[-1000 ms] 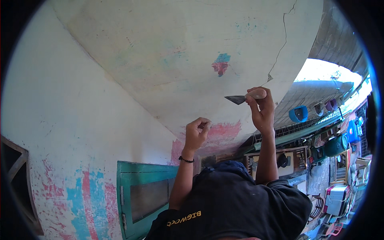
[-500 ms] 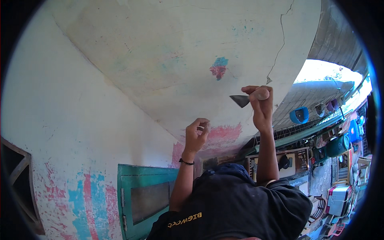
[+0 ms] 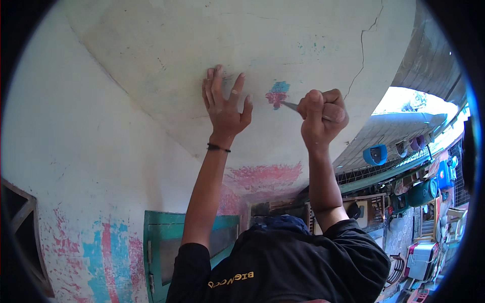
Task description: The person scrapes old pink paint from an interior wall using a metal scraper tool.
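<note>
With fingers spread, my left hand (image 3: 226, 108) lies against the off-white wall (image 3: 166, 35); a dark bracelet circles its wrist. My right hand (image 3: 317, 121) is closed around the rounded handle of a scraper (image 3: 333, 113). The scraper's dark blade points left and its tip meets the lower right edge of a small blue and pink paint patch (image 3: 278, 93). Seen nearly edge-on, the blade shows only as a thin wedge; whether it presses on the wall I cannot tell.
A crack (image 3: 362, 55) runs down the wall at the right. Below are a pink-smeared area (image 3: 265, 175) and a green-framed door (image 3: 172, 218). Blue and pink paint (image 3: 106, 252) marks the left wall. Blue pot (image 3: 375, 154), green barrel (image 3: 422, 193) and household clutter stand at right.
My left hand has risen from a loose curl to lie spread against the wall. My right hand has turned and shifted left, bringing the scraper's blade to the paint patch.
</note>
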Demonstrator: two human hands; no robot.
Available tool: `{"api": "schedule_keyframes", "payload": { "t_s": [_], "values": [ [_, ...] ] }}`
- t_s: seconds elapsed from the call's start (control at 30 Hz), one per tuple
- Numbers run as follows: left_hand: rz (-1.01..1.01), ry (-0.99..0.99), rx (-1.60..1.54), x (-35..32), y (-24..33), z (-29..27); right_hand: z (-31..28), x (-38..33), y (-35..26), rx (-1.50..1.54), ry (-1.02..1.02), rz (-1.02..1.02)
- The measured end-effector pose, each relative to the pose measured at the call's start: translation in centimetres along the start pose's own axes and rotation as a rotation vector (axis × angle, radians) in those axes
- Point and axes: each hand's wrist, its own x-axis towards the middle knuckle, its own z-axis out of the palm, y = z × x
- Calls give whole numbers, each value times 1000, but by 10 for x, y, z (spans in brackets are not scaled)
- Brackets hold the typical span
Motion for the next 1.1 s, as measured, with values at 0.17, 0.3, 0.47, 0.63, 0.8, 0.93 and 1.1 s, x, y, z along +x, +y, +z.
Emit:
{"api": "schedule_keyframes", "payload": {
  "t_s": [0.17,0.3,0.47,0.63,0.8,0.93,1.1],
  "values": [
    [48,59,212,-16,-16,36,6,-22,29,-17,34,191],
    [52,24,206,-25,-22,36,5,-18,22,-234,-62,-265],
    [73,33,237,-23,-23,41,13,-31,41,-308,-71,-317],
    [31,62,225,-26,-21,42,13,-24,26,-146,-47,-277],
    [18,45,220,-28,-23,39,8,-25,24,-223,-98,-299],
    [31,62,219,-21,-21,41,3,-25,38,-220,-98,-303],
    [71,37,220,-23,-25,44,5,-21,32,-257,-52,-379]
  ]
}}
